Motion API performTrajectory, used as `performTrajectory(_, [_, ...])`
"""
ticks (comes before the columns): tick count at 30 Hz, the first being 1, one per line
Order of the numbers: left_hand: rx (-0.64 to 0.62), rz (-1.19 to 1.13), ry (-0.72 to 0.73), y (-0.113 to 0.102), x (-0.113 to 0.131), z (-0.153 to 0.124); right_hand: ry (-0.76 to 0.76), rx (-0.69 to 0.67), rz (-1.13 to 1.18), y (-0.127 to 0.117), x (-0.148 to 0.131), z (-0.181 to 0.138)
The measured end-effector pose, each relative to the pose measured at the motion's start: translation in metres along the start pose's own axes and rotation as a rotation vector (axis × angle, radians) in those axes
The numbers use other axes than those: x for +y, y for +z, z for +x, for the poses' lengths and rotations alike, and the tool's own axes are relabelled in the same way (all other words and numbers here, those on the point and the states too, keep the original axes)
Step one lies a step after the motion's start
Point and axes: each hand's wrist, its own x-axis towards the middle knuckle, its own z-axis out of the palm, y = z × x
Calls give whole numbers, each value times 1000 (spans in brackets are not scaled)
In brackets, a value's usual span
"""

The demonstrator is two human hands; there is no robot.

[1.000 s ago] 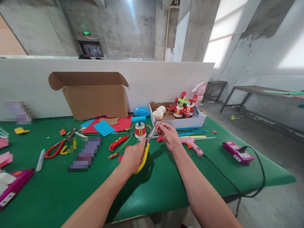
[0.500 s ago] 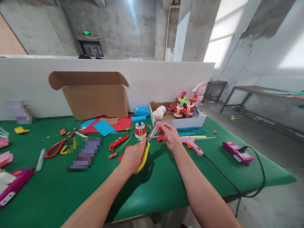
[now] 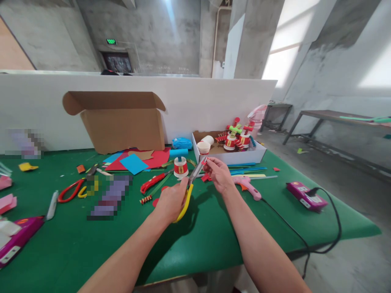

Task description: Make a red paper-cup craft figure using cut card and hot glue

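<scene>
In my head view, the left hand [image 3: 172, 202] is wrapped round a pair of yellow-handled scissors [image 3: 187, 205], and the blades [image 3: 196, 172] reach forward and to its right, toward the right hand [image 3: 220, 174]. That hand has thumb and finger pinched on a small red piece [image 3: 204, 161] right at the blade tips; whether the blades bite it, I cannot tell. The scissors' long axis slants from the left hand up to the piece, so the right hand is nearer it. A red-and-white cup [image 3: 181, 167] stands just beyond the left hand and a white box [image 3: 244, 157] beyond the right, so I judge the room ahead tight. A pink glue gun [image 3: 251, 189] lies just right of the right hand. Nearer than both hands, the green desk [image 3: 198, 252] runs to its front edge, which I judge the easier room.
</scene>
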Motion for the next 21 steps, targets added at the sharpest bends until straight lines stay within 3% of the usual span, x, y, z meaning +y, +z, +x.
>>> performTrajectory(21, [15, 1, 6, 2, -2, 1, 17, -23, 29, -1, 2, 1])
